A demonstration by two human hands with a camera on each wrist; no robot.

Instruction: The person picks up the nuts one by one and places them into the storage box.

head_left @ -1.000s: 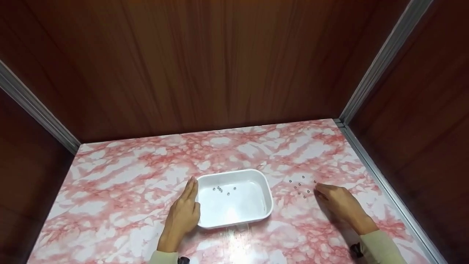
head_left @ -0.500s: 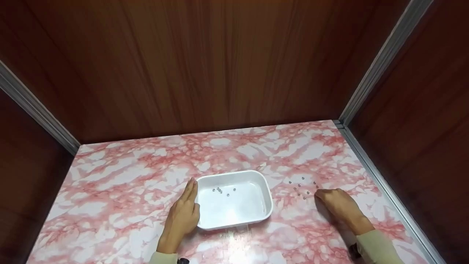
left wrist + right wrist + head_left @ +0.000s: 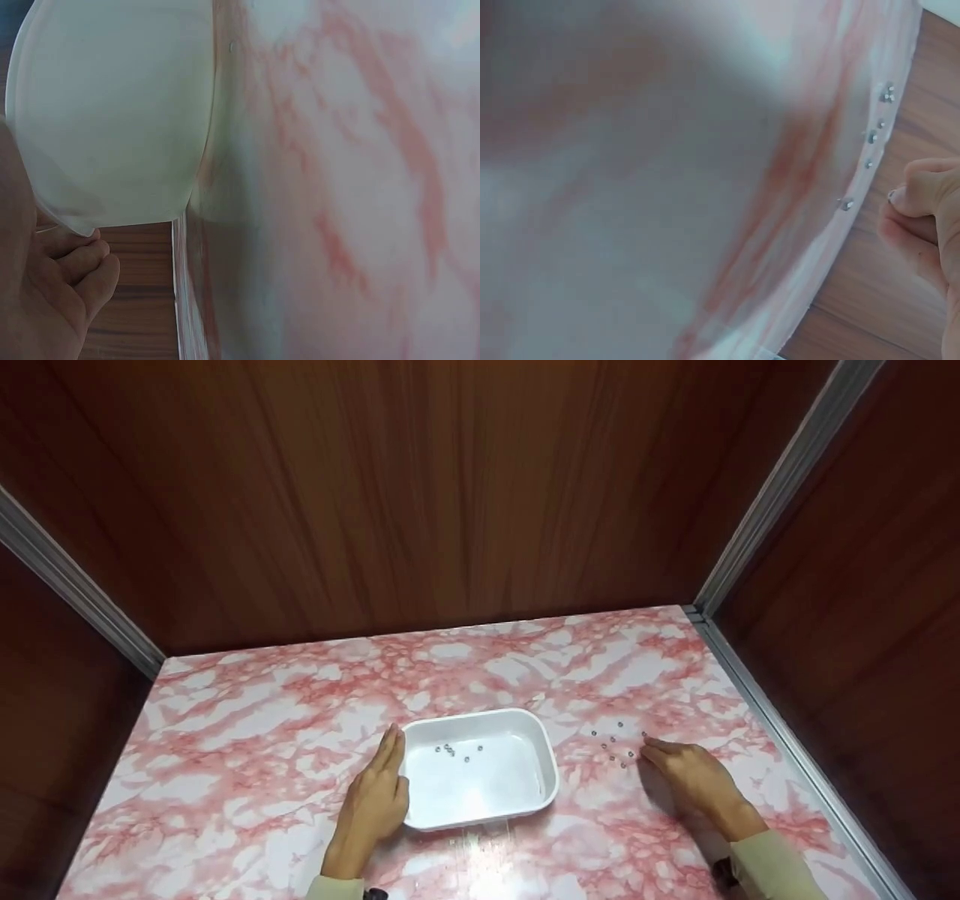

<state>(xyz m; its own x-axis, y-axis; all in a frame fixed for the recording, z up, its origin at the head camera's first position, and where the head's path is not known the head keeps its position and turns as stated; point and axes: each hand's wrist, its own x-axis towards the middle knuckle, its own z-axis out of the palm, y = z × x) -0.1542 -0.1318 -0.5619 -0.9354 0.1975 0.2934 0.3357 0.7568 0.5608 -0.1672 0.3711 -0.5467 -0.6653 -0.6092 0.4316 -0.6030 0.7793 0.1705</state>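
- The right hand (image 3: 694,781) rests low on the pink marbled surface (image 3: 262,735), its fingers (image 3: 654,749) curled and drawn together at the tips. The wrist view seems to show something small and shiny at one fingertip, but I cannot tell whether a piece is actually pinched.
- The scattered small metal beads (image 3: 616,745) lie on the surface just ahead of those fingertips and a little toward the tray side; the nearest one sits just off the tips, the rest fan out beyond it. They form a loose cluster with no long axis of its own, each piece round and tiny.
- In the right wrist view the same beads (image 3: 870,138) run in a short line just beyond the fingertips (image 3: 900,199), apart from one another.
- The white rectangular tray (image 3: 480,766) lies across from the right fingers, past the cluster, its long axis running left to right. A few beads in the tray (image 3: 454,750) sit toward its far-left part.
- The left hand (image 3: 375,802) lies flat against the tray's left wall, fingers straight and together, gripping nothing.
- Of the two, the right hand is far nearer the loose beads; the tray stands between them and the left hand.
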